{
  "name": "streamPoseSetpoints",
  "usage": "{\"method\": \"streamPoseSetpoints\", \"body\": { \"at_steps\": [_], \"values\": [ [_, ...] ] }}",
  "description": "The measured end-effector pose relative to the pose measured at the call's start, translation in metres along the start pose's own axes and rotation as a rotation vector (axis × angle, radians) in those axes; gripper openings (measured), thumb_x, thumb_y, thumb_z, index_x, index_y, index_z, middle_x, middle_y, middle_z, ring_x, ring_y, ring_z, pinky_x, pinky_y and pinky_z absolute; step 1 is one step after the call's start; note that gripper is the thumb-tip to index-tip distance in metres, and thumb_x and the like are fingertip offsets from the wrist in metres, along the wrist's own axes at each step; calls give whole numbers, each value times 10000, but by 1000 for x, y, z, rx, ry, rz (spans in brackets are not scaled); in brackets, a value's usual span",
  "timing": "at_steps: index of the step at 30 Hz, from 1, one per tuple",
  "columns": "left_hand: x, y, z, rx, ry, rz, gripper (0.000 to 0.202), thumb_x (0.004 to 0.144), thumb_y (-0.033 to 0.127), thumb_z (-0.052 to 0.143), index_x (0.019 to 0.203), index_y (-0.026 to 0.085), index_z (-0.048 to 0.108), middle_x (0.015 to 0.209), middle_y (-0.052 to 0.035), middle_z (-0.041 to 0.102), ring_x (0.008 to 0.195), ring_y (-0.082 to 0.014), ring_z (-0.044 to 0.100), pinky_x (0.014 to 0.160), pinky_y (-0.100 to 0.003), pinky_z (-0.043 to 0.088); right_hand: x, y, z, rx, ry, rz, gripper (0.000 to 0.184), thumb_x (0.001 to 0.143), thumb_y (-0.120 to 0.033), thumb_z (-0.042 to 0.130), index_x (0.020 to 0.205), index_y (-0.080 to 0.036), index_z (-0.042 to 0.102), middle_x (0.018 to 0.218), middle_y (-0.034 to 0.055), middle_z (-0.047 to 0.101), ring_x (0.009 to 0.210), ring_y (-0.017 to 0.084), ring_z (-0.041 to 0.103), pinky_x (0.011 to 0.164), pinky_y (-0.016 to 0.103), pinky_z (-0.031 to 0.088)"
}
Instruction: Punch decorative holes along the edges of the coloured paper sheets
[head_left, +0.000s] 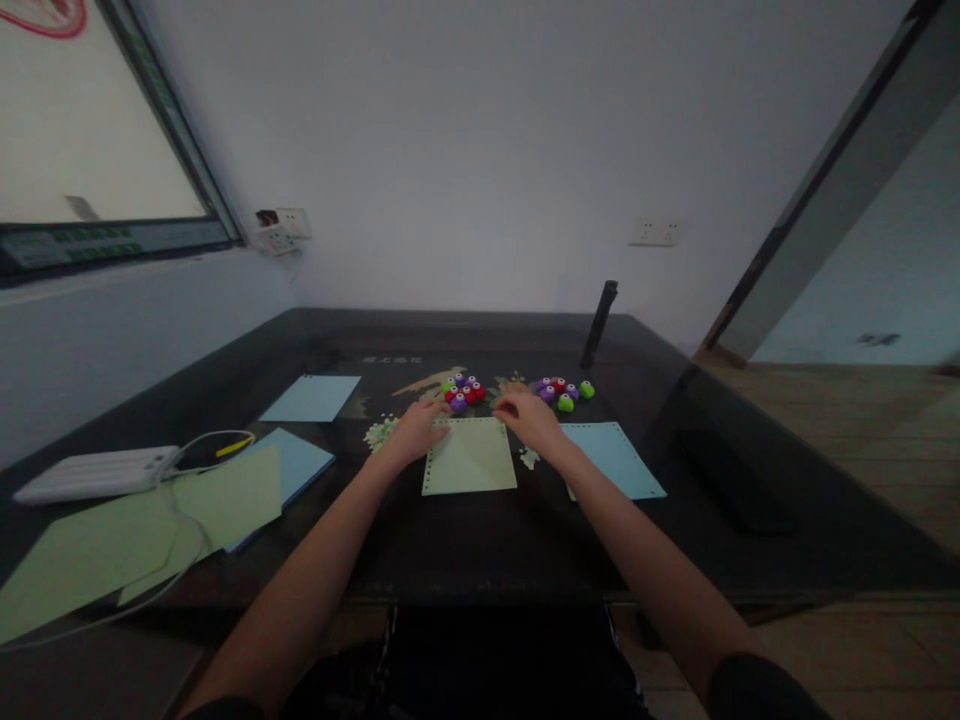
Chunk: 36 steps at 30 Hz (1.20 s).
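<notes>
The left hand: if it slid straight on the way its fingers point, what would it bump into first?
The left hand would probably meet the small colourful toys just ahead of it, though depth is hard to judge.

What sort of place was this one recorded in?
Probably a plain room in a home or office: a dark table by a pale wall, power sockets and a wood-look floor.

L sleeve [225,710] & R sleeve [759,688] both v. dk, near-blk, short, ending approx. at elbows. Forearms [319,560] bare below; L hand [411,432] & R hand [531,418] bare too. Lap clothing [499,660] also blk, w/ thin pale lines [389,632] ea. side, trim or cord unclear. Fabric details too dim.
</notes>
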<state>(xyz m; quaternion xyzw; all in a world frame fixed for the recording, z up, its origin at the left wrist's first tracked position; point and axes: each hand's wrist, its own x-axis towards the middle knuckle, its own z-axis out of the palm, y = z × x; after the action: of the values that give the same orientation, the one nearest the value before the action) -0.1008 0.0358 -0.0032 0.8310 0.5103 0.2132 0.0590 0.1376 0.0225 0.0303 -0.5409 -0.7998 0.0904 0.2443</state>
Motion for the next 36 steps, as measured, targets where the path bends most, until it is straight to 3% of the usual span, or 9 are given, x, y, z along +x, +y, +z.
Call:
{"method": "streamPoseSetpoints", "body": {
  "at_steps": [3, 7, 17, 29, 36],
  "values": [
    [-3, 0, 1, -1, -58, -32, 440, 749, 266, 634, 1172, 164, 568, 1217, -130, 576, 1135, -262, 531, 988, -396, 396, 2, 0, 27, -186, -84, -5, 317, 778, -314, 654, 1066, -183, 644, 1137, 126, 635, 1097, 288, 521, 841, 378, 422],
    [-3, 0, 3, 16, -109, -45, 533, 714, 290, 679, 1210, 141, 553, 1242, -154, 566, 1162, -283, 520, 1007, -387, 382, -2, 11, 42, -246, -124, -46, 449, 783, -359, 646, 1193, -188, 578, 1238, 139, 583, 1198, 323, 425, 905, 440, 406],
    [-2, -1, 4, 35, -135, -87, 505, 713, 317, 682, 1183, 165, 578, 1217, -154, 586, 1154, -295, 525, 991, -410, 385, 1, 18, 41, -163, -159, -57, 552, 784, -354, 649, 1260, -103, 528, 1273, 173, 513, 1218, 315, 378, 959, 423, 375],
    [-3, 0, 4, 46, -108, -96, 505, 697, 318, 702, 1170, 192, 578, 1123, -121, 548, 1065, -271, 540, 969, -393, 403, 2, 20, 42, -106, -139, -49, 511, 753, -345, 675, 1204, -129, 567, 1256, 163, 497, 1191, 310, 412, 969, 439, 371],
    [-3, 3, 4, -24, -73, -118, 496, 642, 283, 728, 1097, 179, 560, 1113, -97, 502, 1002, -237, 562, 933, -359, 433, 1, 22, 45, -4, -45, -40, 432, 697, -257, 712, 1099, -181, 571, 1180, 115, 546, 1163, 266, 451, 953, 421, 376]
  ]
}}
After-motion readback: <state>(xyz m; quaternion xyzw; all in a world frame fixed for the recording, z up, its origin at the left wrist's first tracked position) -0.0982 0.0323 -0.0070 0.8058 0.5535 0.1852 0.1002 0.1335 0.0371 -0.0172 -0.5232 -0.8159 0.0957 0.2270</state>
